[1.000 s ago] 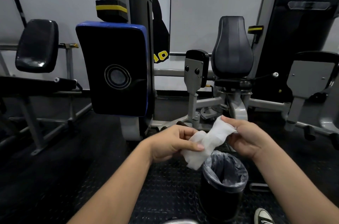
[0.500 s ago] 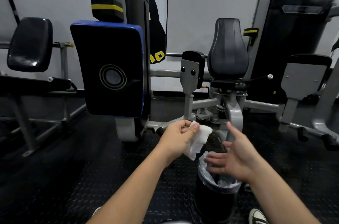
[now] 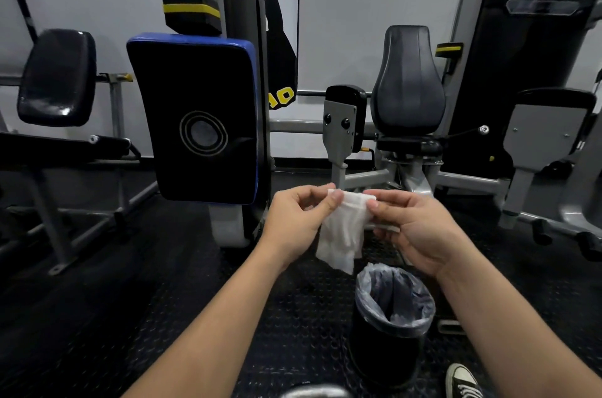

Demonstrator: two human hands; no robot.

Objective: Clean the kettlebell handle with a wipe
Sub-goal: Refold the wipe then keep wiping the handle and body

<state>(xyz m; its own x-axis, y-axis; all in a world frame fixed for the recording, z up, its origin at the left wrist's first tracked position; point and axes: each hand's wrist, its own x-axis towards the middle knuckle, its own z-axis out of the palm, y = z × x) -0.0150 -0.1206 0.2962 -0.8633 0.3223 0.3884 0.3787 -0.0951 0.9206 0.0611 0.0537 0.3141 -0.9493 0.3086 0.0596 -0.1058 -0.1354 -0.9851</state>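
Observation:
A white wipe (image 3: 342, 234) hangs between my two hands in front of me. My left hand (image 3: 298, 221) pinches its upper left corner between thumb and fingers. My right hand (image 3: 420, 228) pinches its upper right edge, so the top edge is stretched between them and the rest droops down. A sliver of grey metal at the very bottom edge (image 3: 314, 392) may be the kettlebell; too little shows to tell.
A black bin with a grey liner (image 3: 392, 319) stands on the studded rubber floor just below the wipe. A blue-edged black pad (image 3: 202, 117) and gym machines stand ahead, with a bench at the left (image 3: 55, 78). My shoe (image 3: 462, 381) shows at lower right.
My right hand, which had let go and hung open above the bin, has come back up and pinched the wipe. The wipe now hangs spread between both hands.

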